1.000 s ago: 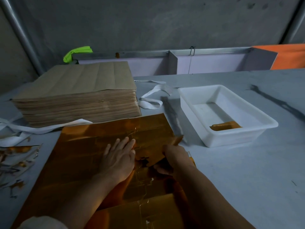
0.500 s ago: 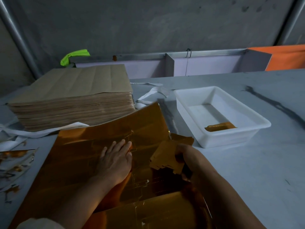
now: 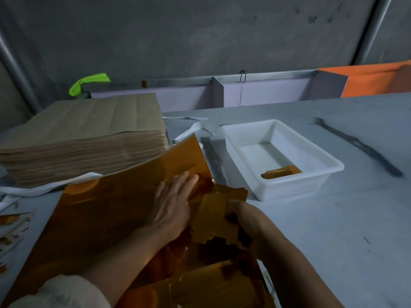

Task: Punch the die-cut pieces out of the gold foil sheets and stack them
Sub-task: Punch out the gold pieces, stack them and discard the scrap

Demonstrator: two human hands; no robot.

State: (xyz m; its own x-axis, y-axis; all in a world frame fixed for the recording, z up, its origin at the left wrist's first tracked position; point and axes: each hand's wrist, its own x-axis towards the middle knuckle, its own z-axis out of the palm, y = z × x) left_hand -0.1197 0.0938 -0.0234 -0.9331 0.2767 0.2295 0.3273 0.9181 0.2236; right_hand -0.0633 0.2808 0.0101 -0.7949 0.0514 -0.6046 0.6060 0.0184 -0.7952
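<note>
A large gold foil sheet (image 3: 106, 210) lies in front of me, its far corner lifted off the grey table (image 3: 333, 230). My left hand (image 3: 173, 201) presses flat on the sheet, fingers spread. Beside it my right hand (image 3: 246, 221) grips a punched-out gold die-cut piece (image 3: 213, 218), raised and tilted above the sheet. Another gold sheet (image 3: 211, 287) lies nearer to me. Inside the white plastic tray (image 3: 311, 185) to the right, some gold pieces (image 3: 281, 172) lie at the near end.
A tall stack of brown-backed sheets (image 3: 84, 138) stands at the back left. White strapping bands (image 3: 193, 130) lie behind the foil sheet. Gold scrap trimmings (image 3: 11, 227) litter the left edge. A low partition (image 3: 222, 92) runs along the table's back.
My right hand has torn the die-cut piece free of the sheet and lifted it. The sheet's far corner has risen. My left hand slid forward on the sheet.
</note>
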